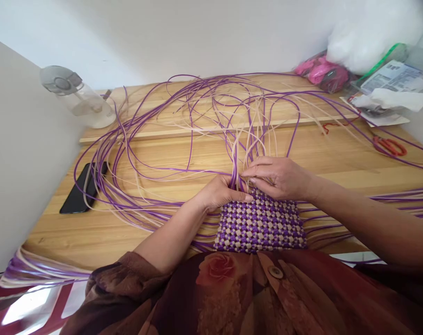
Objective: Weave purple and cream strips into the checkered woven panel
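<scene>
A woven panel (262, 225) in a purple and beige checked pattern lies at the table's front edge, against the patterned shirt. Long purple and beige weaving strands (142, 118) run out from its sides and far edge. My left hand (223, 193) grips the panel's far left corner, thumb on top, with a bunch of upright strands by its fingers. My right hand (272, 177) is closed at the far edge, its fingertips pinching among the strands close to the left hand. Which strand sits between those fingertips is too small to make out.
A black phone (84, 188) lies at the left under some strands. A clear pitcher (81, 100) with a grey lid stands at the back left. At the right are orange-handled scissors (389, 145), a pink bundle (321, 72) and papers in plastic (396, 77). A raised wooden ledge (155, 135) crosses the table.
</scene>
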{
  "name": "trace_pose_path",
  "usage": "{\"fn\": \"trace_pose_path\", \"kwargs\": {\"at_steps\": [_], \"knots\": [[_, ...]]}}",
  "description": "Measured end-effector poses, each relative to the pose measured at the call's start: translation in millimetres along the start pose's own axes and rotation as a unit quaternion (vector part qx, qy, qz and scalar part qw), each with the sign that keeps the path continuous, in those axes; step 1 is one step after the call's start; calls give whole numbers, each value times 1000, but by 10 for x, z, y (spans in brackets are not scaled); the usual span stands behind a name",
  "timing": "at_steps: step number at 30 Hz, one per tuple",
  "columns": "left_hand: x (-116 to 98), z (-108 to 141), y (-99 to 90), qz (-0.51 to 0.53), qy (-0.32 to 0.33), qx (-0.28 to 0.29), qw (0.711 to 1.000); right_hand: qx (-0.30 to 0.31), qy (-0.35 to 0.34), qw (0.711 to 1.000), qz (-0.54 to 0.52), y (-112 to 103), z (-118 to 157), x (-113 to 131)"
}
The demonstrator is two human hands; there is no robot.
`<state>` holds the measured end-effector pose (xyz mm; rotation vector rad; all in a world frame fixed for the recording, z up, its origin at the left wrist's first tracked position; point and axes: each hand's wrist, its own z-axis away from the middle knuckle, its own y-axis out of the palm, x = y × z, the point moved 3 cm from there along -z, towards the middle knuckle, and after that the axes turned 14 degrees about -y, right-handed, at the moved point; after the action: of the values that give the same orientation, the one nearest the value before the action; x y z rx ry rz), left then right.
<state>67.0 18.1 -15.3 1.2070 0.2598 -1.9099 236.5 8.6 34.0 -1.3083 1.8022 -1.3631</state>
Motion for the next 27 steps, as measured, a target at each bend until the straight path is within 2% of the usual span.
{"fn": "trace_pose_path", "kwargs": {"at_steps": [3,6,9,11,12,13,15,17,19,20,22,24,25,27], "knots": [[-1,-4,-4,-2,5,7,1000,31,10,999,-3,41,-12,-27],[-2,-9,-11,-10,-3,7,1000,35,-13,997,67,36,-62,-33],[3,-10,-19,-24,-25,4,999,3,-40,983,178,-106,-109,14],[8,-9,-31,-33,-32,9,999,2,-46,978,202,-239,-115,79],[12,-8,-38,-40,-34,14,999,20,-32,981,189,-303,-108,111],[15,-6,-47,-47,-35,20,998,54,-8,987,153,-359,-95,143],[19,-1,-63,-58,-37,38,997,145,61,987,10,-445,-49,209],[16,7,-72,-56,-39,53,996,216,125,951,-183,-504,-1,287],[9,17,-70,-44,-44,60,996,217,170,904,-328,-545,19,319],[6,22,-65,-38,-45,58,997,188,196,895,-355,-550,21,292],[1,31,-50,-25,-47,46,998,91,244,916,-304,-521,34,163],[0,38,-31,-14,-45,33,998,8,251,956,-152,-439,67,40],[1,40,-23,-9,-45,26,999,-9,234,970,-70,-372,85,11],[5,42,-12,1,-47,13,999,11,195,980,47,-203,127,13]]}}
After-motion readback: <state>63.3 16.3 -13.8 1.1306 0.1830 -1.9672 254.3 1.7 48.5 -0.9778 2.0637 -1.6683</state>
